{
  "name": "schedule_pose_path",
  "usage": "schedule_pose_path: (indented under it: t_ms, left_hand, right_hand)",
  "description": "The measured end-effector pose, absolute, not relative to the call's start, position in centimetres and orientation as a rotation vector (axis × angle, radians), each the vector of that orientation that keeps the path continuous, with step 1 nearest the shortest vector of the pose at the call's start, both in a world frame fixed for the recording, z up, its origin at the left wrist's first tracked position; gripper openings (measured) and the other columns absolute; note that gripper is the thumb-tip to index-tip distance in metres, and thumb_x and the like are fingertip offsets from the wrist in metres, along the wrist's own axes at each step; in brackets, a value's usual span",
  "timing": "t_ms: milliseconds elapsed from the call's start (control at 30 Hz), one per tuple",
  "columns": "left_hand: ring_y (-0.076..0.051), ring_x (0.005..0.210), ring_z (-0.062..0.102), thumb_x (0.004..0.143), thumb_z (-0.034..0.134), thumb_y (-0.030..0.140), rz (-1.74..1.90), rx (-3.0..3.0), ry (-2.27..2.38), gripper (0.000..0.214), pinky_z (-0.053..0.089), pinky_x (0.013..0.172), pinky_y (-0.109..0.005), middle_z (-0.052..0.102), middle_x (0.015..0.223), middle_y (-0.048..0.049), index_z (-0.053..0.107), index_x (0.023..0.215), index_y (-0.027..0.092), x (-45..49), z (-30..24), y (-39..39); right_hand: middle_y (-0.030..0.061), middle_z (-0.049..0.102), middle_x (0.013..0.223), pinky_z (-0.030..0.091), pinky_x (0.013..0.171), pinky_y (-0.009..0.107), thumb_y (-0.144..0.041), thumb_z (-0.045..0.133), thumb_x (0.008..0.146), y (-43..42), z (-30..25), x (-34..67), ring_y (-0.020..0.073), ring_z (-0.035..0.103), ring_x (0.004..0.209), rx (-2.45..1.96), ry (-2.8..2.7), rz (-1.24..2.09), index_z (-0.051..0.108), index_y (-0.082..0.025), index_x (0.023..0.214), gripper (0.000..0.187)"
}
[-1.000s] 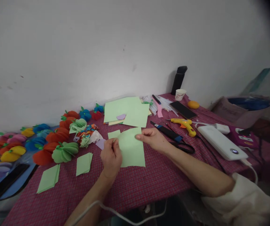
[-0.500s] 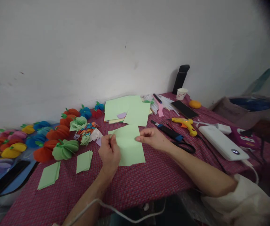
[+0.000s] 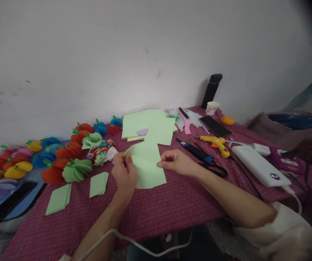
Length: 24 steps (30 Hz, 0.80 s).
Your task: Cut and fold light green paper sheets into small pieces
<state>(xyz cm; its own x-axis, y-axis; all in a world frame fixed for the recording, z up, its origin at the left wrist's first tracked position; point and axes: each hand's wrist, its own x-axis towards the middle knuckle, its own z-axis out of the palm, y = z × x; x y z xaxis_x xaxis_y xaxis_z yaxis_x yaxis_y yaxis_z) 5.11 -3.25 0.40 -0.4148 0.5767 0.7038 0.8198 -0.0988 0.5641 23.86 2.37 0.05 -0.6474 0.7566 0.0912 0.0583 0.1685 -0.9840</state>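
A light green sheet of paper [image 3: 149,166] is held up over the table, its left side curving upward. My left hand [image 3: 125,174] is closed on the sheet's left edge, thumb on top. At the right edge, my right hand [image 3: 175,162] pinches the paper between thumb and fingertips. Behind it lie larger light green sheets [image 3: 159,127] with a purple scrap [image 3: 142,132] among them. Left of my left hand are two small stacks of cut green paper, a nearer stack [image 3: 58,199] and another stack [image 3: 98,185].
Several coloured paper pumpkins [image 3: 69,150] crowd the left side, beside paper scraps [image 3: 101,152]. To the right lie a black-and-blue cutter [image 3: 196,151], a yellow glue gun [image 3: 215,142], a phone [image 3: 215,125], a white power bank [image 3: 259,166] and cables. A paper cup [image 3: 212,108] and black bottle [image 3: 211,90] stand behind.
The sheet's left side now curves up more, with its upper left edge rounded. Both hands keep their hold. The whole view has shifted slightly.
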Motion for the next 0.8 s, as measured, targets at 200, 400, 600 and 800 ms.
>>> schedule_pose_path:
  t_ms: [200, 400, 600, 800]
  left_hand:
    - [-0.011, 0.057, 0.045, 0.084, 0.042, 0.029, -1.532, -1.522, -1.961, 0.014, 0.032, 0.055, -0.022, 0.046, 0.063, 0.0028, 0.046, 0.079, 0.017, 4.87, 0.38, -3.09]
    - [-0.011, 0.054, 0.042, 0.084, 0.042, 0.029, -1.531, -1.476, -1.970, 0.014, 0.031, 0.054, -0.022, 0.043, 0.061, 0.0036, 0.046, 0.079, 0.017, 4.76, 0.59, -3.13]
    - [-0.011, 0.054, 0.042, 0.084, 0.042, 0.031, -1.545, -1.460, -1.961, 0.015, 0.031, 0.054, -0.022, 0.043, 0.060, 0.0038, 0.046, 0.079, 0.017, 4.55, 0.50, -3.05]
    - [-0.010, 0.053, 0.042, 0.084, 0.042, 0.030, -1.556, -1.464, -1.937, 0.015, 0.031, 0.053, -0.021, 0.042, 0.059, 0.0042, 0.046, 0.078, 0.017, 4.49, 0.51, -3.03]
  right_hand:
    - [-0.0042, 0.051, 0.056, 0.034, 0.053, 0.021, -0.033, 0.063, 0.068, 2.22, -0.10, 23.76, 0.0069, 0.042, 0.051, -0.784, -1.901, 1.540, 0.057, -0.015, 0.062, 0.020]
    - [-0.0023, 0.057, 0.063, 0.038, 0.059, 0.023, -0.033, 0.064, 0.066, 2.25, -0.23, 23.86, 0.0085, 0.048, 0.056, -0.754, -1.931, 1.676, 0.059, -0.015, 0.069, 0.019]
    - [-0.0032, 0.055, 0.063, 0.036, 0.056, 0.022, -0.034, 0.063, 0.067, 2.29, -0.51, 24.27, 0.0083, 0.046, 0.056, -0.780, -2.064, 1.646, 0.062, -0.015, 0.073, 0.020]
    - [-0.0050, 0.045, 0.055, 0.029, 0.050, 0.020, -0.035, 0.059, 0.070, 2.29, -0.84, 24.27, 0.0065, 0.037, 0.050, -0.839, -2.173, 1.520, 0.059, -0.014, 0.066, 0.021]
